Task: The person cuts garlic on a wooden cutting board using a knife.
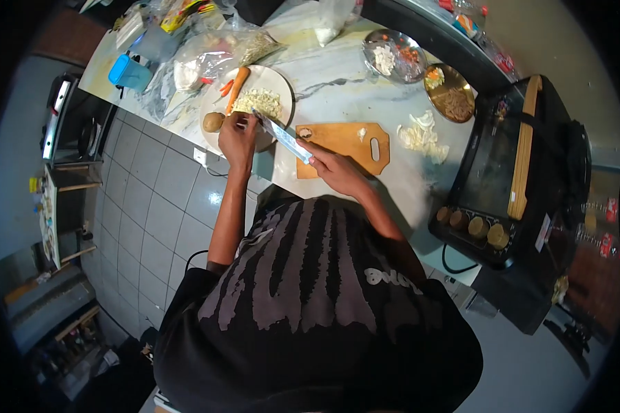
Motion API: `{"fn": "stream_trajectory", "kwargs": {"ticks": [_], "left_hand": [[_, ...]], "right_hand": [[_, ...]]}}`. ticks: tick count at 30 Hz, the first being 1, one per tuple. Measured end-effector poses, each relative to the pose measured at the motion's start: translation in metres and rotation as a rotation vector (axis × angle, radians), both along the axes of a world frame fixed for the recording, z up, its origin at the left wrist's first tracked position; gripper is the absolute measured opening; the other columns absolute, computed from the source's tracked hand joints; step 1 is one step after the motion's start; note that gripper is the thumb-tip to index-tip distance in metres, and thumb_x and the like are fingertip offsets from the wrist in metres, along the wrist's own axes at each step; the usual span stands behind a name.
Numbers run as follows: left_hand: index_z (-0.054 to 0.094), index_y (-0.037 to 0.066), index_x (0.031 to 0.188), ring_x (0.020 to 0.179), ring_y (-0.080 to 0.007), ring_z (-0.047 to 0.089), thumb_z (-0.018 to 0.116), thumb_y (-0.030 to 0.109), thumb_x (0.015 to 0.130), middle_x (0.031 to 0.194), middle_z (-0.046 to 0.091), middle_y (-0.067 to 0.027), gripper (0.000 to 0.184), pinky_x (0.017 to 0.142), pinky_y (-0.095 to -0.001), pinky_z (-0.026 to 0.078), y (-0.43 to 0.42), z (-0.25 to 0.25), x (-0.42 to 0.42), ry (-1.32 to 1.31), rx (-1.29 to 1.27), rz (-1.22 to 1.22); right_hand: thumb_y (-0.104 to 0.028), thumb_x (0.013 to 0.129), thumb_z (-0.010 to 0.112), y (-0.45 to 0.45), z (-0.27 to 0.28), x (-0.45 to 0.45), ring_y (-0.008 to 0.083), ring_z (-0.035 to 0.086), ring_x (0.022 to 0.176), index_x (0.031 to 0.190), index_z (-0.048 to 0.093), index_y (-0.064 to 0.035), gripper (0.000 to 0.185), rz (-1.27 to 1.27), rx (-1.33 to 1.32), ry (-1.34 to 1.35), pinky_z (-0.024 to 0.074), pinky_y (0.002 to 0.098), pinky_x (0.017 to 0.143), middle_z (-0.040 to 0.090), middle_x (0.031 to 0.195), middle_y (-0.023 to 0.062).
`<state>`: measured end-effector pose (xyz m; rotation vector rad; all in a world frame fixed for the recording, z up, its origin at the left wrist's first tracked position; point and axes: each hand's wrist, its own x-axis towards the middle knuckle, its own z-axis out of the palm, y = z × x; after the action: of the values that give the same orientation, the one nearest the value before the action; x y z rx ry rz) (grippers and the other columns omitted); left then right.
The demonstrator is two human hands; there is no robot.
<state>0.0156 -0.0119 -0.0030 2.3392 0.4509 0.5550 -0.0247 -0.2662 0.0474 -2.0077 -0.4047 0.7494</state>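
My right hand is closed round the handle of a knife, whose blade points up and left over the plate's edge. At the blade's tip, my left hand has its fingers drawn together; what they hold, if anything, is too small to tell. Beneath and beyond the fingers is a pale round plate bearing chopped pale pieces, a carrot, small orange-red pieces and a brown potato. A wooden cutting board with small pale scraps lies just right of the knife.
Pale peelings lie right of the board. Behind them stand a metal bowl and a plate of cut pieces. A black oven bounds the right side. Plastic bags and a blue container sit at the back left.
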Motion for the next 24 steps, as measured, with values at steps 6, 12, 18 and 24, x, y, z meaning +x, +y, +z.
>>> {"fn": "stream_trajectory", "kwargs": {"ticks": [6, 12, 18, 24], "left_hand": [[0.071, 0.001, 0.093, 0.065, -0.0190, 0.062, 0.076, 0.024, 0.089, 0.079, 0.069, -0.0081, 0.023, 0.065, -0.0326, 0.051, -0.011, 0.002, -0.006, -0.151, 0.035, -0.156], [0.070, 0.002, 0.097, 0.067, -0.0093, 0.056, 0.071, 0.017, 0.095, 0.080, 0.067, -0.0026, 0.015, 0.062, -0.0269, 0.046, 0.011, 0.005, 0.023, -0.243, -0.199, -0.011], [0.068, -0.004, 0.118, 0.091, -0.0166, 0.061, 0.053, 0.022, 0.103, 0.106, 0.070, -0.0132, 0.033, 0.084, -0.0317, 0.048, 0.064, 0.156, 0.049, -0.864, -0.236, 0.103], [0.025, 0.024, 0.161, 0.118, -0.0211, 0.056, 0.058, 0.031, 0.103, 0.125, 0.061, -0.0078, 0.067, 0.112, -0.0481, 0.044, 0.059, 0.386, 0.007, -1.038, -0.046, -0.681]], "right_hand": [[-0.024, 0.108, 0.046, 0.006, -0.021, 0.011, 0.0387, 0.058, 0.126, 0.157, 0.039, -0.0248, 0.050, -0.010, 0.067, 0.040, 0.0444, 0.0406, 0.105, 0.056, 0.145, 0.0188], [-0.021, 0.106, 0.051, -0.004, -0.027, 0.004, 0.0197, 0.054, 0.087, 0.157, 0.040, -0.0264, 0.053, -0.119, 0.130, 0.036, 0.0454, 0.0332, 0.078, 0.057, 0.112, 0.0091], [-0.021, 0.106, 0.053, -0.002, -0.027, -0.002, 0.0216, 0.061, 0.096, 0.155, 0.043, -0.0214, 0.051, -0.173, 0.121, -0.012, 0.0489, 0.0343, 0.088, 0.062, 0.139, 0.0120], [-0.015, 0.104, 0.055, 0.006, -0.052, -0.014, 0.0231, 0.060, 0.115, 0.155, 0.043, -0.0154, 0.052, -0.198, 0.211, -0.084, 0.0465, 0.0357, 0.099, 0.056, 0.146, 0.0127]]}}
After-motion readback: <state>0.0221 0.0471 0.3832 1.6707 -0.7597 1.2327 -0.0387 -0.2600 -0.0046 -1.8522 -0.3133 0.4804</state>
